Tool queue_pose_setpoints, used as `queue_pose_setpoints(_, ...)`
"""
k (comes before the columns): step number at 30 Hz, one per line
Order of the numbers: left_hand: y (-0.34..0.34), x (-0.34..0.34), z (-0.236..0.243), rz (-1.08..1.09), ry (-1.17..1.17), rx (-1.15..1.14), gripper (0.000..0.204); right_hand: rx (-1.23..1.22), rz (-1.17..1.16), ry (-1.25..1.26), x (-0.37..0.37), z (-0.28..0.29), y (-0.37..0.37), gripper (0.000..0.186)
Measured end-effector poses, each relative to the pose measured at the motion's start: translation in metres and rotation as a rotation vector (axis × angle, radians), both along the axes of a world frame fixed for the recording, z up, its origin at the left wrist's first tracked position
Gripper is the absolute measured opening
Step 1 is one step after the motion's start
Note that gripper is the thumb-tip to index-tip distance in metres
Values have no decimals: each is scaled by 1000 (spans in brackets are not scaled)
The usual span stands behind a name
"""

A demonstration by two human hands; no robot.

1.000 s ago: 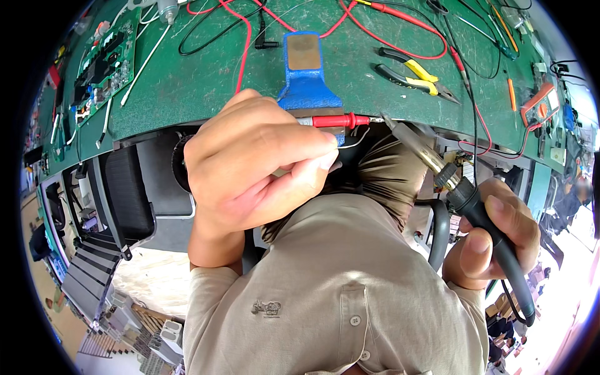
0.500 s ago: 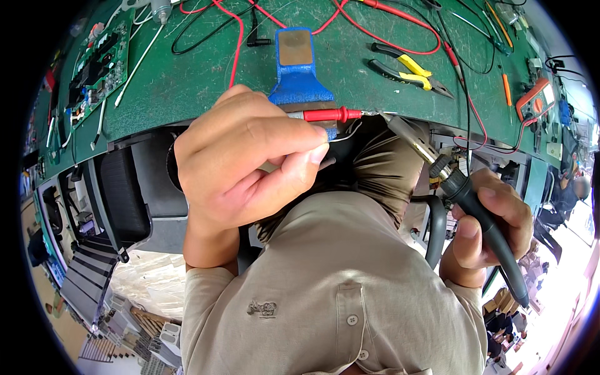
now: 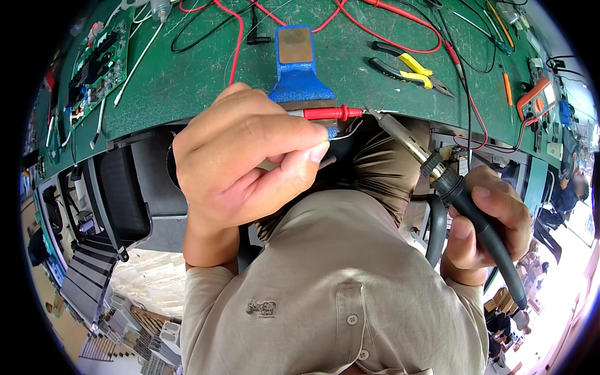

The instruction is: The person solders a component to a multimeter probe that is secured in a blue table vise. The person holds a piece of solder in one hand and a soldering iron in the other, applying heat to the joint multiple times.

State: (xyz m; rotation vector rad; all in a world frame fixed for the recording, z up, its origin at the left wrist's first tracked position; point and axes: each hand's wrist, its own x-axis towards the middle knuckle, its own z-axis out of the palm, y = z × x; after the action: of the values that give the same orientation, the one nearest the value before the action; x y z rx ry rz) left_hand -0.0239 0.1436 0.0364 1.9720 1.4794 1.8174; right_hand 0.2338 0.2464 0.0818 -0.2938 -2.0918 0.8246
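Soldering iron [image 3: 451,187] moved left; probe [image 3: 325,113] in vise [image 3: 301,86].

A head-worn fisheye looks closely down, rim hard to read.

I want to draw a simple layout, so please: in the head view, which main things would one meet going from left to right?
Green circuit board → left hand → yellow-and-black pliers → orange-handled tool → orange-and-grey multimeter.

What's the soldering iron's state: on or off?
Cannot tell: no indicator light or smoke shows. The right hand grips the soldering iron, its tip close to the metal end of the red probe.
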Motion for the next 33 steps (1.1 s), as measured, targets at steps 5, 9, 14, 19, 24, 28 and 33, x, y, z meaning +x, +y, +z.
queue_pose_setpoints(5,1,0,-1,2,3,5,17,10,15,16,-1,0,0,30)
queue_pose_setpoints(9,0,-1,0,2,7,3,17,13,20,16,-2,-1,1,30)
queue_pose_setpoints(14,1,1,0,-5,-1,13,17,53,3,27,-6,1,0,27)
queue_pose_setpoints(19,0,0,0,-1,-3,13,17,75,13,14,-7,3,0,26)
queue_pose_setpoints(24,1,0,0,-2,-11,12,17,120,-3,49,-12,1,0,24)
queue_pose_setpoints(28,1,1,-1,1,-11,10,17,158,-19,62,-13,1,-1,23)
queue_pose_setpoints(33,1,0,-1,-4,-6,11,17,186,-1,38,-14,4,1,23)
